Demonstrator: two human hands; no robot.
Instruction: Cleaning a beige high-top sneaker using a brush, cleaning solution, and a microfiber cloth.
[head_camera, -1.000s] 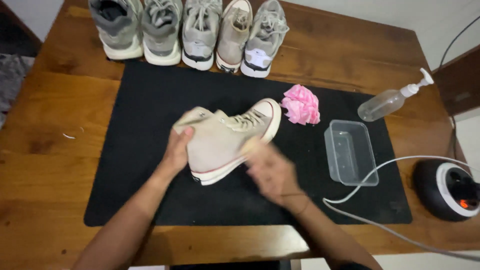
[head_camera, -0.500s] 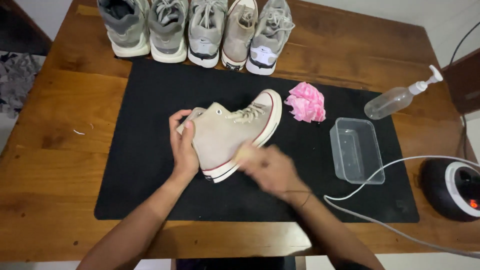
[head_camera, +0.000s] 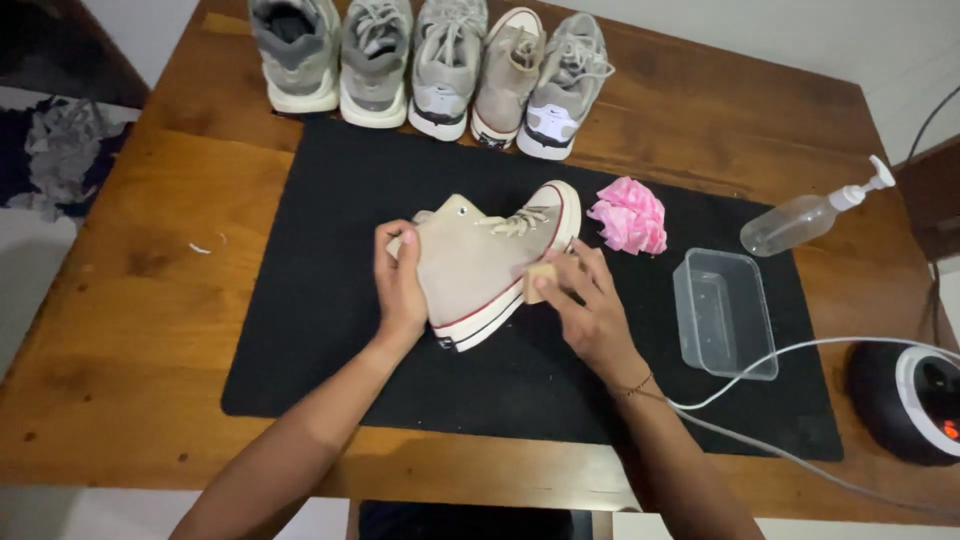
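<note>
A beige high-top sneaker (head_camera: 478, 262) with a white rubber sole lies on its side on a black mat (head_camera: 330, 330), toe pointing away. My left hand (head_camera: 398, 285) grips its heel and ankle end, holding it steady. In my right hand (head_camera: 590, 305) is a small tan sponge block (head_camera: 541, 282), pressed against the sneaker's sole edge near the toe.
Several grey and beige sneakers (head_camera: 440, 55) line the table's far edge. A crumpled pink cloth (head_camera: 630, 215), a clear plastic tub (head_camera: 723, 312) and a clear pump bottle (head_camera: 810, 215) lie to the right. A white cord (head_camera: 800, 350) runs to a black round device (head_camera: 915, 400).
My right hand with the sponge has slid along the sole from the middle toward the toe. The left hand keeps its hold on the heel.
</note>
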